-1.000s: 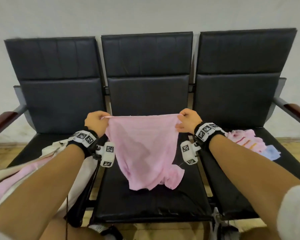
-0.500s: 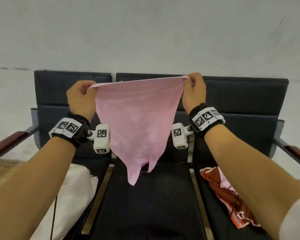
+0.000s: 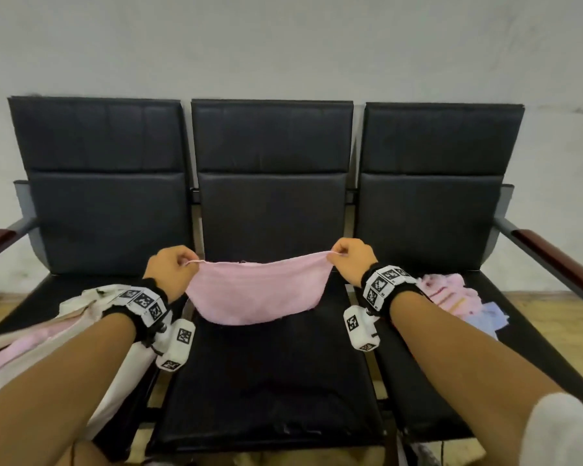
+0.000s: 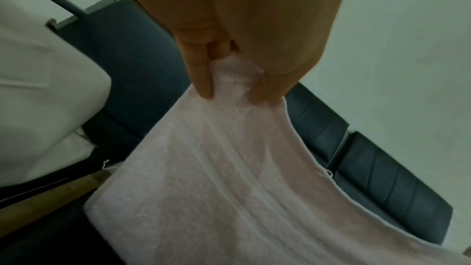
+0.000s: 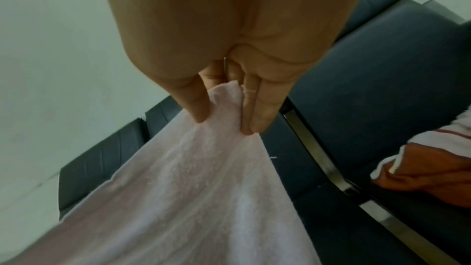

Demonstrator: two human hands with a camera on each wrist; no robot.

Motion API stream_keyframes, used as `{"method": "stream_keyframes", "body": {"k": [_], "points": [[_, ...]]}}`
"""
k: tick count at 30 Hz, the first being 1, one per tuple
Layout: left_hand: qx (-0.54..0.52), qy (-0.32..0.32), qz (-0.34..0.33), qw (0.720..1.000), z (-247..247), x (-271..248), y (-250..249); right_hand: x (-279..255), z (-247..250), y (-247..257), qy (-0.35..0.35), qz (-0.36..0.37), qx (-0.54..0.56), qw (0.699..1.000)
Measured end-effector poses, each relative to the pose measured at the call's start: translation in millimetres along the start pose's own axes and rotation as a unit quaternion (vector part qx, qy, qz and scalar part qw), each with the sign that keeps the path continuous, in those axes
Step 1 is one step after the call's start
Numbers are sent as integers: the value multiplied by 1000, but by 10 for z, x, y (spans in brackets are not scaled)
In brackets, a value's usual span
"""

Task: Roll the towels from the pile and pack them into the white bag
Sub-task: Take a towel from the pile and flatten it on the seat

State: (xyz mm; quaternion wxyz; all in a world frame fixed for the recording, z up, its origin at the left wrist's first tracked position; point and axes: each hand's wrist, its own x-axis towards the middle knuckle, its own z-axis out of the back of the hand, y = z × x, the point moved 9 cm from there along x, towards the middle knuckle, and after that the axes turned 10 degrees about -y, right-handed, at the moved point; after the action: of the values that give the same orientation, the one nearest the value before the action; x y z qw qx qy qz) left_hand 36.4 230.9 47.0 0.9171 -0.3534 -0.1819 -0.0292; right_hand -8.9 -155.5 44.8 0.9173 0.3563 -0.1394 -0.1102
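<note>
A pink towel (image 3: 256,294) hangs slack between my two hands over the middle seat (image 3: 270,381), its lower part draped onto the seat's back end. My left hand (image 3: 172,269) pinches its left top corner, and my right hand (image 3: 352,258) pinches the right top corner. The left wrist view shows thumb and fingers (image 4: 201,76) clamped on the towel (image 4: 229,178); the right wrist view shows the same grip on the towel (image 5: 193,198). The white bag (image 3: 91,317) lies on the left seat with pink cloth in it. The towel pile (image 3: 458,297) sits on the right seat.
Three black padded chairs stand joined against a pale wall. Wooden-capped armrests (image 3: 559,257) flank the row at both ends. An orange and white striped towel (image 5: 428,168) lies on the right seat. Wooden floor shows beneath the chairs.
Both hands have come down from chest height to just above the middle seat. The towel, stretched taut and hanging free half a second ago, now sags with its lower part on the seat.
</note>
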Motion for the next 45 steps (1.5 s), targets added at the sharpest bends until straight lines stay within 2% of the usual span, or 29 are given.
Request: {"method": "stream_keyframes", "body": {"k": [8,15,20,26,31,35,38,42,45], "points": [[92,119,13,989,-643,-831,480,-608,-519,-738,72,-10,-94,993],[90,215,24,972,-1091,-1588,938,-1118,-924,-1321,110,-27,-91,989],[119,250,7,961,-1263,-1985,1181,-1481,-1203,-1631,156,-19,-115,981],[134,288,29,948,-1384,-2404,1409,-1802,-1467,-1949,215,-16,-141,966],[84,261,30,961,-1314,-2539,1496,-1902,-1537,-1944,217,22,-145,965],[14,203,37,978,-1175,-2542,1583,-1850,-1536,-2007,199,-10,-89,976],[-13,167,74,983,-1132,-2510,1636,-1848,-1547,-2021,193,-28,-74,978],[25,120,135,983,-1170,-2411,1768,-1835,-1591,-2064,186,-54,-100,976],[78,118,182,973,-1216,-2380,1857,-1852,-1622,-2090,182,-72,-150,969]]}}
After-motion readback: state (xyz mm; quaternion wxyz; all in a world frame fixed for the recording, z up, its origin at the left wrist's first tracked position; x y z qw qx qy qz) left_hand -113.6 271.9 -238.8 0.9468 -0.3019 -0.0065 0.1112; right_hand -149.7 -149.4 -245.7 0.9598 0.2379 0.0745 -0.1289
